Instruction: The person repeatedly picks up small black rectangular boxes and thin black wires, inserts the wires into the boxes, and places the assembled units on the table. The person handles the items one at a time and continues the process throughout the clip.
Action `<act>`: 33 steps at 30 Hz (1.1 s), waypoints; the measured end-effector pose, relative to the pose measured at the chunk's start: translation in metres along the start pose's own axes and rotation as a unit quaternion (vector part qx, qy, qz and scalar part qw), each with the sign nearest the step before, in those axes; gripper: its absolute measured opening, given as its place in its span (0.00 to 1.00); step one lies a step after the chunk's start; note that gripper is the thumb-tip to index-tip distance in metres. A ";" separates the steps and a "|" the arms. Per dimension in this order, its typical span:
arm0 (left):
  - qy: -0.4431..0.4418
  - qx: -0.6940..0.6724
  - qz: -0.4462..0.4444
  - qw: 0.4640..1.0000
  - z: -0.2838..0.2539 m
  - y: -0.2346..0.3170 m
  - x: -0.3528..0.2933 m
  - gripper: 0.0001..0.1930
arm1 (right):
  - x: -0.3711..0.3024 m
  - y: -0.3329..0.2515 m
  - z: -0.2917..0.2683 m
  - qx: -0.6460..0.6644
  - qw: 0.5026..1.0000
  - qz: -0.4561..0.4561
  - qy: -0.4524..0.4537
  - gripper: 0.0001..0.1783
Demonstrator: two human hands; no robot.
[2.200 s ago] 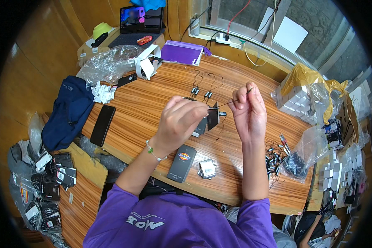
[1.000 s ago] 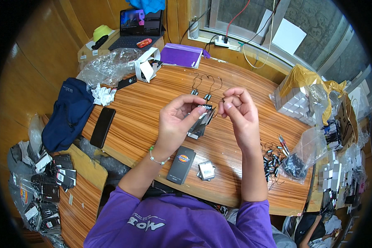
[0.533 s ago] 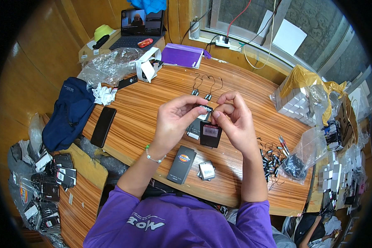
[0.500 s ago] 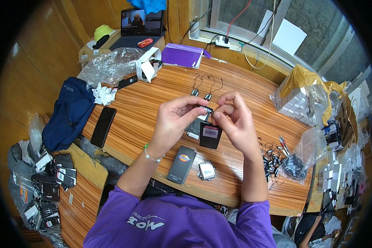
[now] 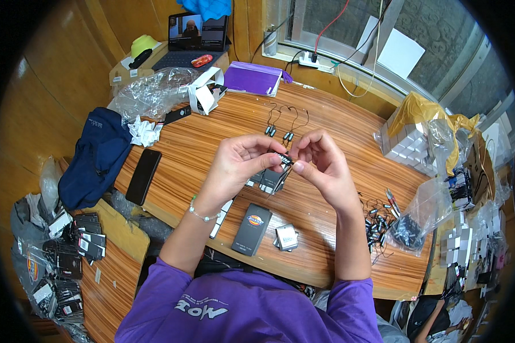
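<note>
My left hand [image 5: 241, 161] pinches a small black piece with white lettering [image 5: 283, 159], the end of a thin black hang-tag string seal as far as I can see. Thumb and forefinger of my right hand [image 5: 325, 170] close on its other side. Below them are dark grey hang tags [image 5: 272, 180], partly behind my fingers; whether they hang from the seal or lie on the table I cannot tell. Just beyond my fingertips lie black corded string seals [image 5: 289, 137]. Nearer me lie a larger dark grey tag [image 5: 252, 228] and a small stack of white-faced tags [image 5: 286, 236].
A heap of black string seals [image 5: 376, 226] lies right, beside a clear plastic bag [image 5: 423, 220]. White boxes [image 5: 406, 143] stand behind it. At left are a phone [image 5: 143, 176] and a navy cloth bag [image 5: 94, 157]; a laptop [image 5: 195, 37] and purple folder [image 5: 253, 77] are at the back.
The black tag with a barcode label that hung below my right fingers no longer shows there. My left forearm shifted slightly left, showing a white-and-black strip beside the larger tag.
</note>
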State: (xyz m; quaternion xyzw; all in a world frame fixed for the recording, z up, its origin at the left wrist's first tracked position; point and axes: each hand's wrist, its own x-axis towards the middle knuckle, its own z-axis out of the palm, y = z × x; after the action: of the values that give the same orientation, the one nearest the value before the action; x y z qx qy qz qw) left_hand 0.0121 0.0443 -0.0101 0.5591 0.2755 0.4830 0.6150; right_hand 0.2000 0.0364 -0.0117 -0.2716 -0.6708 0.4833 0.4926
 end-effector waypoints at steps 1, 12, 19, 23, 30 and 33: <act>0.000 -0.009 0.005 1.000 0.000 -0.003 0.000 0.08 | 0.001 0.000 0.001 0.041 0.999 0.005 0.005 0.13; -0.011 -0.104 0.032 0.994 0.012 -0.009 -0.002 0.08 | 0.003 0.023 0.016 0.217 0.974 -0.061 0.029 0.19; -0.017 -0.085 0.026 0.996 0.014 -0.007 -0.004 0.07 | 0.002 0.024 0.021 0.248 0.967 -0.049 0.017 0.23; -0.014 -0.082 0.025 0.996 0.009 -0.008 -0.005 0.08 | 0.003 0.024 0.023 0.225 0.973 -0.042 0.021 0.24; 0.034 0.078 0.072 0.994 0.005 -0.002 0.003 0.08 | 0.005 0.024 0.019 0.133 0.990 0.032 0.022 0.19; 0.059 0.260 0.060 0.962 0.002 0.005 0.019 0.13 | 0.007 0.038 0.014 0.155 0.984 0.087 0.017 0.23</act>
State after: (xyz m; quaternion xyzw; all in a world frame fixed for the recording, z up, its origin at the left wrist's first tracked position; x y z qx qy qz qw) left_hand 0.0199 0.0600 -0.0007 0.6857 0.3928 0.4633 0.4011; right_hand 0.1797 0.0518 -0.0445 -0.2577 -0.5529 0.6177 0.4963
